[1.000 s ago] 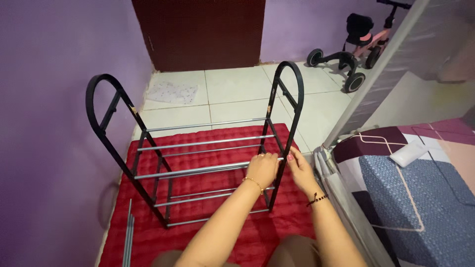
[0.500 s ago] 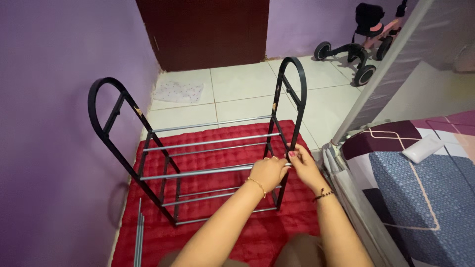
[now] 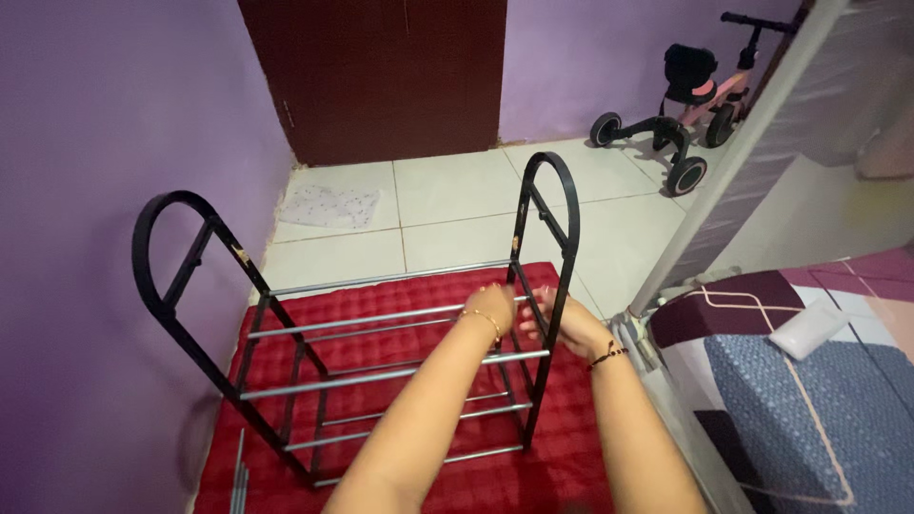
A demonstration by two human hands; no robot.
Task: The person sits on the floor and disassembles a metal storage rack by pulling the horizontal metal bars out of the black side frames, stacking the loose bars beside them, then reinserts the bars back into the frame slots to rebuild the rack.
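A shoe rack stands on a red quilted mat (image 3: 571, 447). It has two black arched side frames, a left one (image 3: 152, 228) and a right one (image 3: 569, 205), joined by several silver rods. My left hand (image 3: 493, 306), with a gold bracelet, is closed around the right end of an upper silver rod (image 3: 362, 318), just where it meets the right frame. My right hand (image 3: 562, 324), with a dark beaded bracelet, grips that frame's upright bar from the outer side. The two hands almost touch.
Loose silver rods (image 3: 238, 476) lie on the mat by the purple left wall. A bed (image 3: 800, 400) with a patterned cover and a white packet (image 3: 809, 328) is at right, behind a slanted pole (image 3: 733, 157). A child's tricycle (image 3: 685, 114), dark door (image 3: 381, 76) and floor cloth (image 3: 328, 205) lie beyond.
Both hands have moved up and back from the front upper rod to the rod behind it, at the right frame. The camera has tilted, so the rack sits lower in view.
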